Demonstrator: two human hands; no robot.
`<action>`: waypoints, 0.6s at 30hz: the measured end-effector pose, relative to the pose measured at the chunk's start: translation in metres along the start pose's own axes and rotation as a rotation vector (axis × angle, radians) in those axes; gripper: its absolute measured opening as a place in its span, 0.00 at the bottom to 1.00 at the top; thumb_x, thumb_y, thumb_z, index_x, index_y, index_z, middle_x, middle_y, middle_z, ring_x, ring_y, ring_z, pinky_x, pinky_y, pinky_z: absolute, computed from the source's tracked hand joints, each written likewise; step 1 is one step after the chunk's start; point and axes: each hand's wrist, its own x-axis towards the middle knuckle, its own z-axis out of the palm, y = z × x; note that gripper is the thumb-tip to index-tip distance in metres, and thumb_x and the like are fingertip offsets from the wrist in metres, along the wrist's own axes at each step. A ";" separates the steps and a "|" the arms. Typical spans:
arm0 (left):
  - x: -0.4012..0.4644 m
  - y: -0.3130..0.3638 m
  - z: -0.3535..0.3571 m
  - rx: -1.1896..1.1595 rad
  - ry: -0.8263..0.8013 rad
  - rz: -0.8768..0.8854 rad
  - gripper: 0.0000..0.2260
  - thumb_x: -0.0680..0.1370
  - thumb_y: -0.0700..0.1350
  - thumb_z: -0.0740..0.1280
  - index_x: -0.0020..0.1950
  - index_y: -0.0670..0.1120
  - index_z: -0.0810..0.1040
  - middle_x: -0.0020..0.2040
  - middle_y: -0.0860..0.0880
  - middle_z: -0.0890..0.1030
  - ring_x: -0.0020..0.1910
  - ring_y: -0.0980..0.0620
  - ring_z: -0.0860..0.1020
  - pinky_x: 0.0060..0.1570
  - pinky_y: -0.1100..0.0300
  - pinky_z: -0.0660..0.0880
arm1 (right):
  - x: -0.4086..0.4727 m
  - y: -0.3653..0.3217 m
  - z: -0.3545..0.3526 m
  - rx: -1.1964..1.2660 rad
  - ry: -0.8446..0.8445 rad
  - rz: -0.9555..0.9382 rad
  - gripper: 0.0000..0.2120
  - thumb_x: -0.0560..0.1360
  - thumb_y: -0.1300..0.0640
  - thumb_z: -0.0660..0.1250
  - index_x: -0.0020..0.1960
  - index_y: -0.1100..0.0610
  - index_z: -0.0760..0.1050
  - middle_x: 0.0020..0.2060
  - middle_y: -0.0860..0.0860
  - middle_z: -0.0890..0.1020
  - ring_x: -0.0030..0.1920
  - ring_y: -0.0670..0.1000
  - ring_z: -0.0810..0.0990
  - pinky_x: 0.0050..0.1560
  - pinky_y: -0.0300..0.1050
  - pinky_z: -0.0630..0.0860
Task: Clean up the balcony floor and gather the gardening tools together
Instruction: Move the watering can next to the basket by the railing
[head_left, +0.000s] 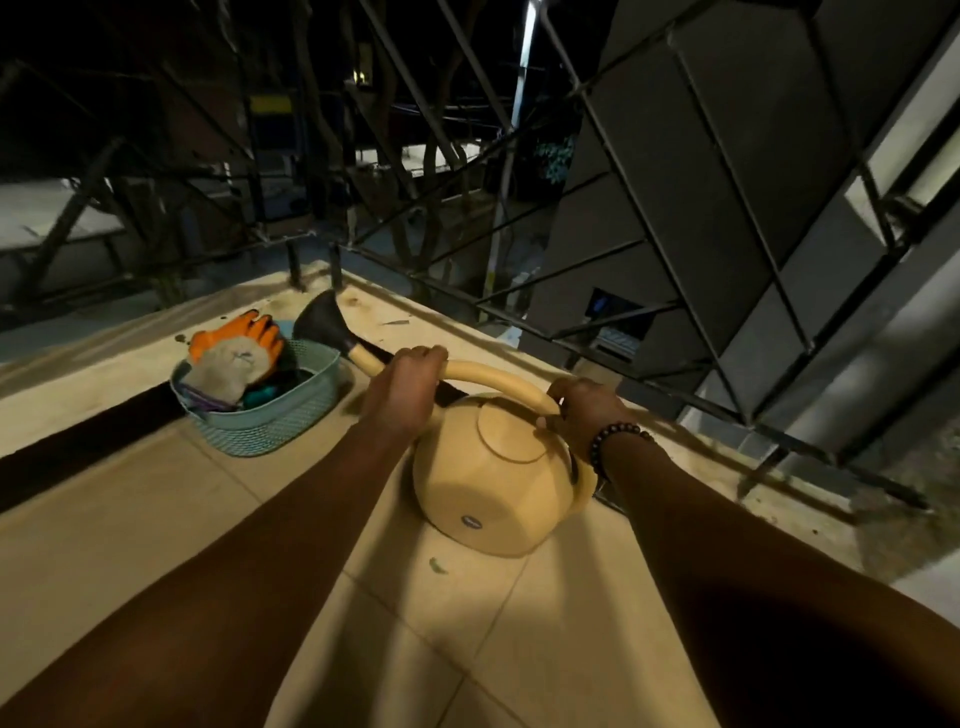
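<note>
I see a round yellow plastic watering can tipped on its side on the tan tiled balcony floor, with its flat bottom facing me. Its long yellow spout runs left to a dark funnel-shaped rose. My left hand holds the spout, with the fingers curled over the top of it. My right hand grips where the spout meets the can, fingers wrapped round it. A dark bead bracelet sits on that wrist.

Just left of the can stands a teal woven plastic basket on the floor. An orange and grey gardening glove lies on top of it, and something teal shows inside, but I cannot tell what. A small green leaf lies on a tile near the can. A dark metal railing runs along the balcony edge.
</note>
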 end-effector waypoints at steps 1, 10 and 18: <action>-0.001 0.000 0.005 0.015 -0.035 -0.034 0.16 0.79 0.37 0.64 0.66 0.48 0.72 0.57 0.46 0.78 0.54 0.48 0.77 0.51 0.53 0.76 | 0.002 0.002 0.002 0.011 -0.021 0.003 0.13 0.76 0.53 0.70 0.60 0.51 0.76 0.58 0.54 0.77 0.57 0.55 0.76 0.55 0.49 0.73; -0.004 -0.014 0.027 -0.055 -0.144 -0.032 0.31 0.80 0.36 0.61 0.81 0.47 0.54 0.79 0.44 0.62 0.75 0.43 0.67 0.70 0.45 0.69 | 0.014 0.011 0.012 0.064 -0.129 0.066 0.17 0.75 0.49 0.70 0.62 0.52 0.73 0.59 0.54 0.78 0.57 0.54 0.76 0.54 0.48 0.73; -0.021 -0.030 -0.010 0.174 -0.120 0.064 0.30 0.78 0.42 0.68 0.78 0.47 0.60 0.77 0.45 0.64 0.76 0.44 0.62 0.73 0.46 0.64 | 0.001 -0.042 0.007 -0.178 0.258 -0.196 0.29 0.79 0.37 0.58 0.73 0.53 0.61 0.70 0.56 0.66 0.68 0.57 0.64 0.67 0.53 0.63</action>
